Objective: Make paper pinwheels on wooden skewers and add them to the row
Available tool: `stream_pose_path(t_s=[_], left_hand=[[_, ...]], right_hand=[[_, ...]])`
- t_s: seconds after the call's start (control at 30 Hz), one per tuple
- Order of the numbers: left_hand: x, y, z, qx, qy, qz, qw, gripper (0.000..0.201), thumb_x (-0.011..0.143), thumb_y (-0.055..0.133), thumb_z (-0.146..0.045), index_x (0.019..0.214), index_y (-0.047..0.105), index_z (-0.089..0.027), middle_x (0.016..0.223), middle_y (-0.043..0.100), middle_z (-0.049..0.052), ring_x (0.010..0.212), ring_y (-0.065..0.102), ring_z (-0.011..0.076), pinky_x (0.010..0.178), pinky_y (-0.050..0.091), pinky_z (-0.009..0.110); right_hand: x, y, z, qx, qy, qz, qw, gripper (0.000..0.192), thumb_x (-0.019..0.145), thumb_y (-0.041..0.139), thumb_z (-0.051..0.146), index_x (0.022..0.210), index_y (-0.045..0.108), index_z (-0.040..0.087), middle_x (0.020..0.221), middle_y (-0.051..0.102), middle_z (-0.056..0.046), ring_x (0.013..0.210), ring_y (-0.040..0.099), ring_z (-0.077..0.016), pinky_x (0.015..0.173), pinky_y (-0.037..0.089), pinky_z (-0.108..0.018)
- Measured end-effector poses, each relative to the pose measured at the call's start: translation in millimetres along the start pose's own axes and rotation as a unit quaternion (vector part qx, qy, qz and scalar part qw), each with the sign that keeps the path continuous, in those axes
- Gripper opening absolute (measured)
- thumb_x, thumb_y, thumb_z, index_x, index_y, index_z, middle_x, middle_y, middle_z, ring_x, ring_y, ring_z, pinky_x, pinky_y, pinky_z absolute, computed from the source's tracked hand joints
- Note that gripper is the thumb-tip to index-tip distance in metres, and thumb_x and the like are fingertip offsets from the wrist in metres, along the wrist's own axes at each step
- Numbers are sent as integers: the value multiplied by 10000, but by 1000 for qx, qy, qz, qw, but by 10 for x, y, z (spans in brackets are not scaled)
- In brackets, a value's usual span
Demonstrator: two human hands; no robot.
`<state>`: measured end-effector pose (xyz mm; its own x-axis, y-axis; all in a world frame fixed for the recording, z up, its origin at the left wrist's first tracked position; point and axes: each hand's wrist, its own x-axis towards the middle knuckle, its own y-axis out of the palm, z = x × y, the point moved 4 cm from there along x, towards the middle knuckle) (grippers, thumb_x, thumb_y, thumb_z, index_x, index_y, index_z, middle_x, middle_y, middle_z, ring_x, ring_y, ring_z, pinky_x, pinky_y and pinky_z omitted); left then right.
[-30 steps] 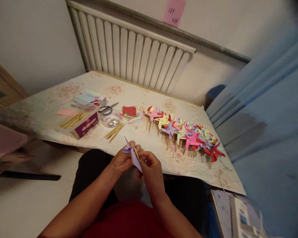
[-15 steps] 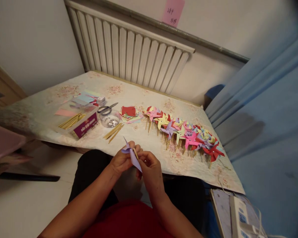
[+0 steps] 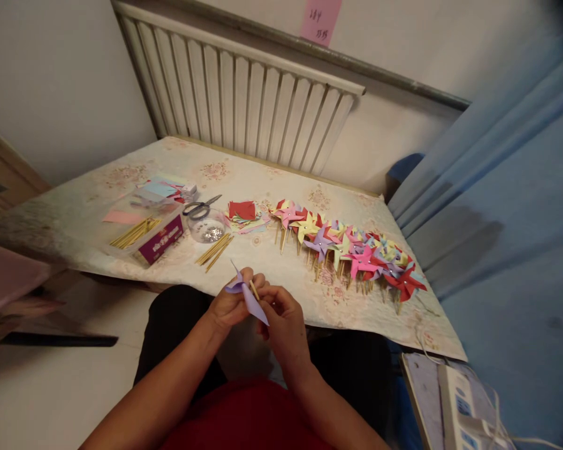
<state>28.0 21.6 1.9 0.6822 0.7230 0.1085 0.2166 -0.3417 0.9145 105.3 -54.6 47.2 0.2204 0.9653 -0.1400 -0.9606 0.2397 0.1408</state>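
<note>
Just off the table's front edge, above my lap, my left hand point(image 3: 229, 305) is closed around a purple paper pinwheel point(image 3: 253, 305) with curled blades. My right hand point(image 3: 285, 319) pinches a thin wooden stick point(image 3: 254, 290) that lies against the pinwheel, its fingertips close to the lower blade. The fingers hide where stick and paper meet. Beyond my hands lie several loose wooden sticks point(image 3: 214, 251) and a clear round dish point(image 3: 207, 226) of small shiny pins. A group of finished paper pinwheels point(image 3: 347, 245) in many colours stands to the right.
A clear box point(image 3: 162, 240) with a purple label holds more sticks at the left. Behind the dish lie scissors point(image 3: 201, 206), and beside it a stack of paper squares point(image 3: 242, 211). A power strip point(image 3: 460, 400) with cables sits at the lower right, near a blue curtain point(image 3: 507, 206).
The camera view has shifted slightly. Both hands keep their hold on the pinwheel and stick, with hardly any movement.
</note>
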Motion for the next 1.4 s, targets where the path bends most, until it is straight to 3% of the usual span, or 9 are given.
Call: stream_pose_path(t_s=[0.27,1.07,1.4], left_hand=[[-8,-28,2,9,-1,0,1000,230,656,809,-182,596,587,-184,624,473,-20,611,488,109,602,401,237],[-26,-20,2,9,2,-16,1000,288,663,808,-217,584,534,-175,613,458,-23,608,496,120,596,427,252],[-27,-98,14,7,4,-17,1000,287,665,810,-219,600,534,-172,615,461,-25,607,501,117,586,429,245]], right_hand=[[6,18,12,3,-11,-3,1000,100,759,607,253,838,631,196,554,515,76,385,437,-60,365,320,-172],[3,32,-38,22,-13,2,1000,87,766,619,248,842,627,207,530,479,92,379,420,-60,377,312,-180],[6,23,-21,21,-16,-4,1000,86,740,620,225,822,635,200,537,468,88,387,417,-60,375,318,-180]])
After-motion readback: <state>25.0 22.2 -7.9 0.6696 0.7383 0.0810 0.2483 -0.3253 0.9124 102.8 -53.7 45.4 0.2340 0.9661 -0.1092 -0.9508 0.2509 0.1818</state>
